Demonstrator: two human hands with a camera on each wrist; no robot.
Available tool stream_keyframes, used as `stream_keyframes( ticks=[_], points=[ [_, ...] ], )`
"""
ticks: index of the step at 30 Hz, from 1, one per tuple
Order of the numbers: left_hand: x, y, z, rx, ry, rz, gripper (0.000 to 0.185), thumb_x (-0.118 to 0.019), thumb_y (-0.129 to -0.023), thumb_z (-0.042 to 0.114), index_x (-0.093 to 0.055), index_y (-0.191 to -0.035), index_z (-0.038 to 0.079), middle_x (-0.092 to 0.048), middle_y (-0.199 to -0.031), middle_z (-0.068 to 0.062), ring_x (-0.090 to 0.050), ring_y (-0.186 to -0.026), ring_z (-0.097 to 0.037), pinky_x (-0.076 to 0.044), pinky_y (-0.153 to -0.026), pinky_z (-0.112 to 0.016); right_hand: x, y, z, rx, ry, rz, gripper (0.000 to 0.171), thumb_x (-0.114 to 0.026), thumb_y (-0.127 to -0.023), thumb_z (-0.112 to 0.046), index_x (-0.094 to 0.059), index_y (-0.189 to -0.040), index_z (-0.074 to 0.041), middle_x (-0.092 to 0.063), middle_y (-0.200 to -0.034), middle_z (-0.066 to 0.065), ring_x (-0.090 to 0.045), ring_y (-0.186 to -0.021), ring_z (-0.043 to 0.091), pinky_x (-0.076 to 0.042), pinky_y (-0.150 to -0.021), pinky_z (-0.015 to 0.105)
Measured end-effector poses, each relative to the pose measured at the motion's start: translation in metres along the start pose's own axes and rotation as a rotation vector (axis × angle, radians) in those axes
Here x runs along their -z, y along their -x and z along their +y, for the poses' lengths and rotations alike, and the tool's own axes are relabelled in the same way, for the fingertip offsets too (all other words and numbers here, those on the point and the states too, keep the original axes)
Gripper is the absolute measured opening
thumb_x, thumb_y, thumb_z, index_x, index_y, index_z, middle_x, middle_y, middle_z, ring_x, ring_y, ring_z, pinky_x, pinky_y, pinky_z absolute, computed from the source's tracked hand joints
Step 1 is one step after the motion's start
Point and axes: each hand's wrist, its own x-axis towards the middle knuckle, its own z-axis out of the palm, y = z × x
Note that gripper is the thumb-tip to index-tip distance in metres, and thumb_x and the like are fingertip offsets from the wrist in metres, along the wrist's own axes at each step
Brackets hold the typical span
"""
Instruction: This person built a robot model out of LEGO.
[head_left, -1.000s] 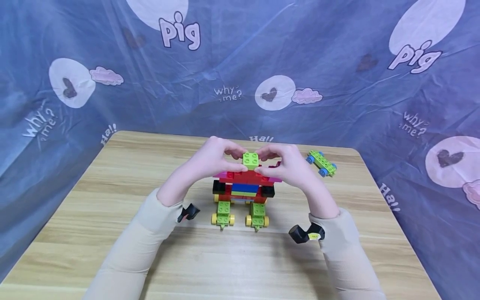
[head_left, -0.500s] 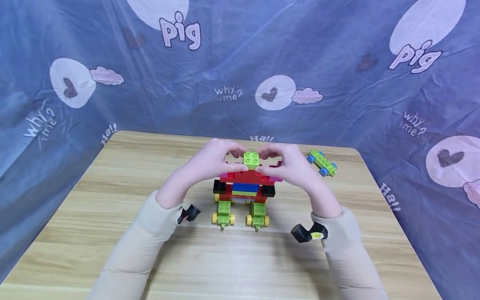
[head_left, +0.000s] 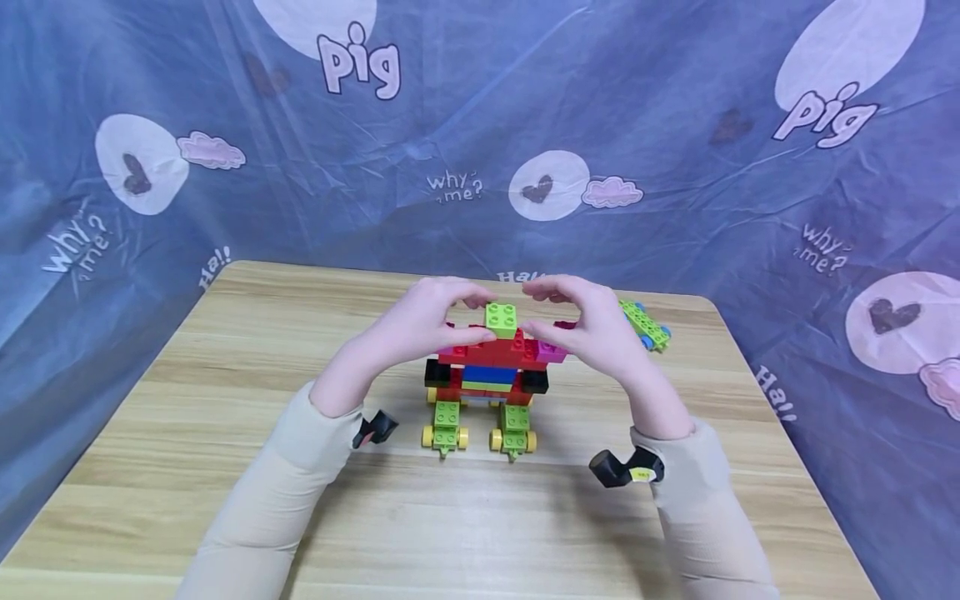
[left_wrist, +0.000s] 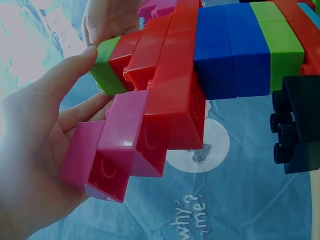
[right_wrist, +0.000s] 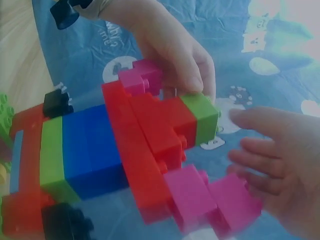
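A block model (head_left: 491, 371) of red, blue, black and magenta bricks stands on two green bases with yellow wheels (head_left: 446, 427) at the middle of the wooden table (head_left: 225, 467). A small green brick (head_left: 501, 319) sits on top of it. My left hand (head_left: 480, 317) pinches this green brick (right_wrist: 201, 117) between thumb and fingers; the thumb tip touches the green brick (left_wrist: 106, 70). My right hand (head_left: 534, 308) hovers just right of the brick, fingers loosely spread and apart from it. In the right wrist view the right hand (right_wrist: 250, 145) is close to the magenta bricks (right_wrist: 210, 200).
A loose green plate with blue wheels (head_left: 647, 327) lies behind my right hand near the table's far right corner. A blue printed cloth (head_left: 675, 167) hangs around the table on all far sides. Bare wood lies in front of the model.
My right hand has let go of the green brick and drawn a little to the right, its fingers opening. The left hand and the model have stayed in place.
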Motion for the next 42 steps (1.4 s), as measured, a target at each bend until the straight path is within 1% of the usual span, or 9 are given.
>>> stream_keyframes(
  ticks=[4,7,12,17,19,23,27,31,42],
  points=[
    [0.0,0.001,-0.001,0.013,0.003,0.015,0.04,-0.077,-0.085,0.029,-0.069,-0.119,0.007,-0.072,-0.112,-0.008,-0.065,-0.104,-0.021,-0.053,-0.095,-0.04,0.004,0.003,0.008,0.082,0.009,0.152,0.039,-0.079,-0.079,-0.004,-0.067,-0.117,0.0,-0.07,-0.115,0.014,-0.064,-0.107,0.021,-0.05,-0.097,0.026],
    [0.0,0.002,-0.001,0.017,0.001,0.02,0.04,-0.077,-0.085,0.029,-0.07,-0.118,0.008,-0.072,-0.111,-0.008,-0.065,-0.103,-0.021,-0.053,-0.095,-0.039,0.008,0.006,0.017,0.106,-0.006,0.257,0.037,-0.078,-0.078,0.002,-0.067,-0.114,0.003,-0.071,-0.112,0.017,-0.064,-0.105,0.007,-0.046,-0.095,0.014],
    [-0.001,0.002,-0.002,0.012,0.013,0.033,0.04,-0.077,-0.085,0.029,-0.07,-0.117,0.008,-0.072,-0.108,-0.007,-0.065,-0.101,-0.02,-0.054,-0.092,-0.038,0.018,0.012,0.036,0.07,-0.063,0.388,0.033,-0.074,-0.079,0.008,-0.068,-0.111,0.006,-0.071,-0.109,0.019,-0.061,-0.1,-0.007,-0.048,-0.092,0.014],
    [-0.003,0.002,-0.004,0.02,0.039,0.036,0.04,-0.077,-0.085,0.029,-0.07,-0.117,0.007,-0.072,-0.106,-0.007,-0.065,-0.099,-0.019,-0.054,-0.088,-0.039,0.028,0.017,0.064,-0.031,-0.045,0.458,0.031,-0.074,-0.083,0.002,-0.067,-0.112,0.005,-0.071,-0.108,-0.001,-0.06,-0.099,-0.007,-0.048,-0.09,0.013],
    [-0.004,0.002,-0.004,0.027,0.044,0.035,0.04,-0.077,-0.085,0.03,-0.07,-0.117,0.007,-0.072,-0.106,-0.007,-0.065,-0.099,-0.019,-0.055,-0.087,-0.039,0.032,0.019,0.077,-0.077,-0.014,0.47,0.032,-0.075,-0.083,-0.002,-0.067,-0.113,0.004,-0.071,-0.109,0.0,-0.059,-0.098,-0.009,-0.047,-0.089,0.011],
    [-0.005,0.002,-0.004,0.04,0.038,0.033,0.041,-0.076,-0.085,0.031,-0.07,-0.118,0.008,-0.073,-0.106,-0.006,-0.065,-0.098,-0.018,-0.054,-0.084,-0.036,0.038,0.023,0.101,-0.182,0.059,0.475,0.035,-0.077,-0.084,-0.009,-0.066,-0.115,0.002,-0.07,-0.113,0.016,-0.056,-0.097,-0.011,-0.045,-0.089,0.011],
    [-0.005,0.002,-0.004,0.05,0.043,0.03,0.041,-0.076,-0.085,0.032,-0.07,-0.118,0.008,-0.073,-0.106,-0.007,-0.066,-0.098,-0.019,-0.055,-0.084,-0.036,0.043,0.028,0.123,-0.289,0.116,0.421,0.042,-0.075,-0.086,-0.019,-0.064,-0.121,0.001,-0.066,-0.121,0.019,-0.061,-0.108,0.012,-0.048,-0.098,0.029],
    [-0.004,0.002,-0.004,0.06,0.049,0.026,0.041,-0.076,-0.085,0.032,-0.07,-0.117,0.007,-0.073,-0.106,-0.008,-0.066,-0.098,-0.019,-0.055,-0.085,-0.037,0.047,0.032,0.145,-0.35,0.14,0.344,0.05,-0.073,-0.088,-0.024,-0.059,-0.127,0.003,-0.061,-0.128,0.023,-0.056,-0.118,0.037,-0.044,-0.102,0.05],
    [-0.004,0.002,-0.002,0.084,0.052,0.02,0.041,-0.076,-0.085,0.032,-0.07,-0.118,0.007,-0.073,-0.106,-0.007,-0.066,-0.097,-0.018,-0.055,-0.085,-0.034,0.056,0.048,0.2,-0.482,0.15,0.31,0.048,-0.068,-0.092,-0.021,-0.056,-0.13,0.006,-0.056,-0.132,0.029,-0.051,-0.12,0.044,-0.041,-0.101,0.055]
  ],
)
